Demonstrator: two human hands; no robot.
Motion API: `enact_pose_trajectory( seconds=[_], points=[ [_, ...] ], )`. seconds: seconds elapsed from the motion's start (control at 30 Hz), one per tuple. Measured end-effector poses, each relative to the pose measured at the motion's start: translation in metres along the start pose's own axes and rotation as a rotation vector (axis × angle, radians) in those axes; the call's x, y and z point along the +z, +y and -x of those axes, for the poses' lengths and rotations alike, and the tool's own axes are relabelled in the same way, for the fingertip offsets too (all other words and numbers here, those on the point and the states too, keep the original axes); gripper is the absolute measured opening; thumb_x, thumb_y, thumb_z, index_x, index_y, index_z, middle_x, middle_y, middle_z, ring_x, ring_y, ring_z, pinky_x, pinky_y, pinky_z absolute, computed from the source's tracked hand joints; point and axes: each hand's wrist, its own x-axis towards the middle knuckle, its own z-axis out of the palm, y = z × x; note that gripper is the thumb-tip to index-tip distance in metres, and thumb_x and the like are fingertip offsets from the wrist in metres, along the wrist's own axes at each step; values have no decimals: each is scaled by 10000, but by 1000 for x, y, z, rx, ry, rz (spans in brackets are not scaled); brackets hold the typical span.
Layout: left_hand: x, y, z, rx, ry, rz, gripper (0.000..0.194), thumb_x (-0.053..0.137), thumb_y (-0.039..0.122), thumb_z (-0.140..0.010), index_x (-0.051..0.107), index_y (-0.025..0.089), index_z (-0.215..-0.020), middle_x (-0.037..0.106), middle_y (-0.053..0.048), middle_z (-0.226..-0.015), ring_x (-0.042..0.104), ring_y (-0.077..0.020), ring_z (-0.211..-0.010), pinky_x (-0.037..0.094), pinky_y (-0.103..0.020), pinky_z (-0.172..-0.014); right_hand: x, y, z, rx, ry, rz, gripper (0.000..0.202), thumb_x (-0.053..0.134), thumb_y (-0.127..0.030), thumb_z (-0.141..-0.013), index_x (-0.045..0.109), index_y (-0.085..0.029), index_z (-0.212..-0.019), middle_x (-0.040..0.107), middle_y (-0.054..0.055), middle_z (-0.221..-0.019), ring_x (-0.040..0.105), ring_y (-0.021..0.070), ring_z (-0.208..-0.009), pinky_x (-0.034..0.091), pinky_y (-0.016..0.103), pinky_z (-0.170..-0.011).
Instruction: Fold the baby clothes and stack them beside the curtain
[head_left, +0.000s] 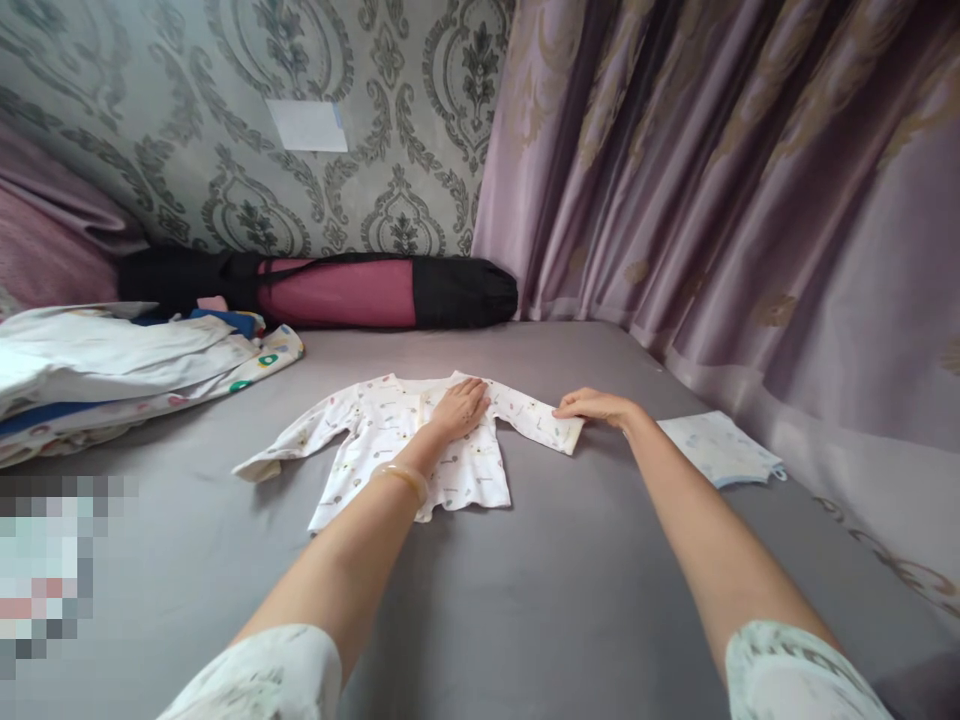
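A small white long-sleeved baby shirt (390, 430) with a scattered print lies spread out on the grey bed sheet (570, 580). My left hand (460, 408) rests flat on its upper right part, near the shoulder, fingers stretched out. At the end of the right sleeve, my right hand (596, 408) pinches the cuff between thumb and fingers. The other sleeve reaches out to the left, untouched. My left forearm, with a pale bangle (405, 480) on the wrist, hides part of the shirt's front.
A folded white cloth with blue edging (720, 448) lies to the right. Piled clothes (127, 360) are at the left. A long black and maroon bag (337, 292) lies along the patterned wall. Purple curtains (675, 170) hang at the right. A blurred patch covers the lower left.
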Motion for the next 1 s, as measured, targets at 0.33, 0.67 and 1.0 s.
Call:
enact_pose_trajectory(
  seconds=[0.33, 0.67, 1.0],
  points=[
    [-9, 3, 2, -12, -32, 66, 484, 264, 322, -984, 465, 121, -1375, 465, -151, -1461, 387, -238, -1378, 280, -410, -1154, 30, 12, -5, 29, 625, -191, 130, 590, -293, -849, 599, -169, -886, 639, 8, -678, 607, 145, -610, 491, 249, -582],
    [-13, 10, 3, -55, -127, 22, 666, 306, 594, -944, 369, 179, -1460, 343, -128, -1545, 266, -306, -1436, 174, -471, -1172, 54, 18, 10, 16, 822, 603, 305, 364, -319, -995, 571, -184, -1173, 631, 142, -1167, 609, 252, -1053, 423, 326, -860],
    [-16, 14, -1, -95, -182, 32, 804, 363, 729, -859, 358, 199, -1464, 306, -159, -1556, 239, -341, -1443, 152, -509, -1161, 56, 7, 6, 249, 716, 762, 350, 322, -196, -974, 579, -117, -1199, 618, 223, -1166, 630, 305, -1041, 446, 399, -845]
  ],
)
